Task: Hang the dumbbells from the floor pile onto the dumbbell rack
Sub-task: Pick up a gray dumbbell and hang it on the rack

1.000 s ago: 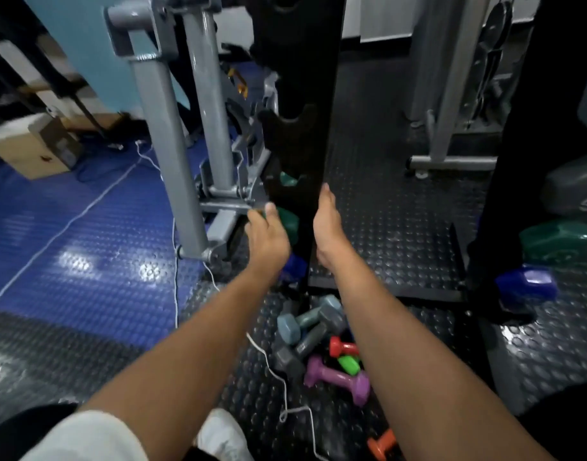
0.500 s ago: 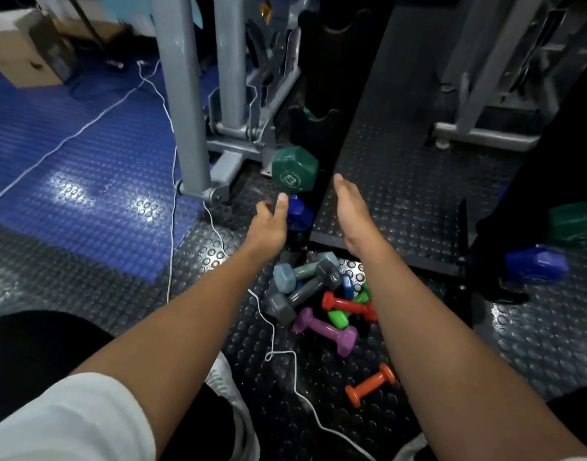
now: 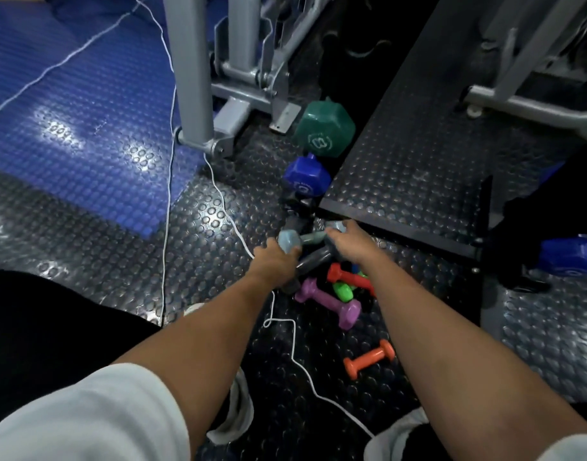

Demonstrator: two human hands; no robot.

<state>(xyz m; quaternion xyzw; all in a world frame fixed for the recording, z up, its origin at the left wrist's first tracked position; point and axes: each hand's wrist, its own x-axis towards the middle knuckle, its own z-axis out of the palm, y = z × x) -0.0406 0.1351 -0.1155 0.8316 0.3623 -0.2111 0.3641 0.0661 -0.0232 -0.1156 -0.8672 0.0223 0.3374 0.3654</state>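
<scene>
We identify the place as a gym. Studded rubber flooring runs black beneath the hands and blue to their far left. Grey steel machine frames stand beyond the hands. Small coloured dumbbells lie piled at the hands, and larger hex dumbbells sit just beyond them beside a black rack base.

A single wide-angle view looks from the person's head, forward and steeply down along both bare forearms to the studded floor. The left hand and right hand sit near the middle of the frame, close to the lens, over the dumbbell pile. The grey machine frame and the black dumbbell rack bend toward the top edge. No second view overlaps this one.
</scene>
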